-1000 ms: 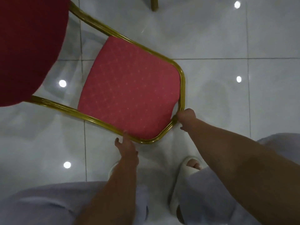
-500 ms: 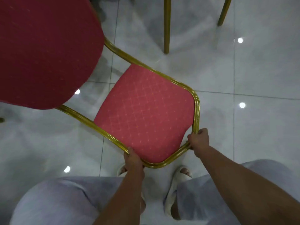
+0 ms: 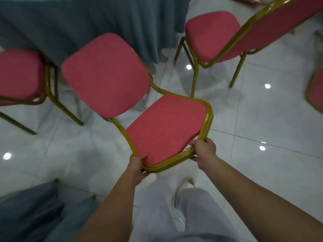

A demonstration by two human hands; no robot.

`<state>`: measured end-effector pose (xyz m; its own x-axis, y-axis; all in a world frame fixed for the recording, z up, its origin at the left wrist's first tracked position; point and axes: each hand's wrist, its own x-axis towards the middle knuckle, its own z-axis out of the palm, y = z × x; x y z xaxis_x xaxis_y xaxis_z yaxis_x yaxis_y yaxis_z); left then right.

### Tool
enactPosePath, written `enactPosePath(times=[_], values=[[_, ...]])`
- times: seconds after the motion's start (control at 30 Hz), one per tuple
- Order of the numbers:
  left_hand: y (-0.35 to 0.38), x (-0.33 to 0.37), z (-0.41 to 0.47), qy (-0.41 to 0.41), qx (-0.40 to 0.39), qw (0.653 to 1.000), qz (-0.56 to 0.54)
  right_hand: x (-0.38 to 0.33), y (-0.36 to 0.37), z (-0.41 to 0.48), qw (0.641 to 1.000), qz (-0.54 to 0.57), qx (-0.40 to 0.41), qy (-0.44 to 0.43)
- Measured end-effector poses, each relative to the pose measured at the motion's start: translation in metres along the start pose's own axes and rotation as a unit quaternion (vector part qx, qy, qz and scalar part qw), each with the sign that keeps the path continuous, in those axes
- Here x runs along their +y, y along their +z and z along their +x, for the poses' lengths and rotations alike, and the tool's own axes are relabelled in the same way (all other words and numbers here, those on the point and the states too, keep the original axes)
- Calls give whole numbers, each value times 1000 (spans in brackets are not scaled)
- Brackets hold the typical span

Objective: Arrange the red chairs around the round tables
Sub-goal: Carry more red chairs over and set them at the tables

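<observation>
A red chair (image 3: 164, 126) with a gold frame is in front of me, its backrest nearest me and its seat pointing away toward a round table draped in grey-blue cloth (image 3: 90, 20). My left hand (image 3: 138, 166) grips the lower left corner of the backrest frame. My right hand (image 3: 202, 149) grips the frame's lower right corner. The chair's legs are hidden under its seat, so whether it touches the floor is unclear.
Another red chair (image 3: 19, 75) stands at the left by the table. A further red chair (image 3: 213, 35) stands at the upper right, and part of one more (image 3: 316, 91) shows at the right edge. Grey-blue cloth (image 3: 31, 215) fills the lower left. The floor is glossy white tile.
The view has lifted from the floor, bringing the table and neighbouring chairs into sight. The chair I hold has shifted forward toward the table. Both hands keep their grip on the backrest frame.
</observation>
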<state>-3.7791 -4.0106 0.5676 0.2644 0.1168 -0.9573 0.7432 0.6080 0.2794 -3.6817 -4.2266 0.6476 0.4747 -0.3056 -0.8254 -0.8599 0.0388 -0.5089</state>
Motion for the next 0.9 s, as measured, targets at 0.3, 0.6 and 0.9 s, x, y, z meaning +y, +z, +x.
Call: enactPosePath(times=[0.3,0.6,0.9], values=[[-84,105,-107,102,-30,979,-173,-60,90,-130,975,71,-211,-9],[-105,136,-128,202,10,970,-135,-55,115,-172,957,-61,-277,-65],[47,129,-135,212,-53,969,114,-116,-12,-101,984,66,-133,-102]])
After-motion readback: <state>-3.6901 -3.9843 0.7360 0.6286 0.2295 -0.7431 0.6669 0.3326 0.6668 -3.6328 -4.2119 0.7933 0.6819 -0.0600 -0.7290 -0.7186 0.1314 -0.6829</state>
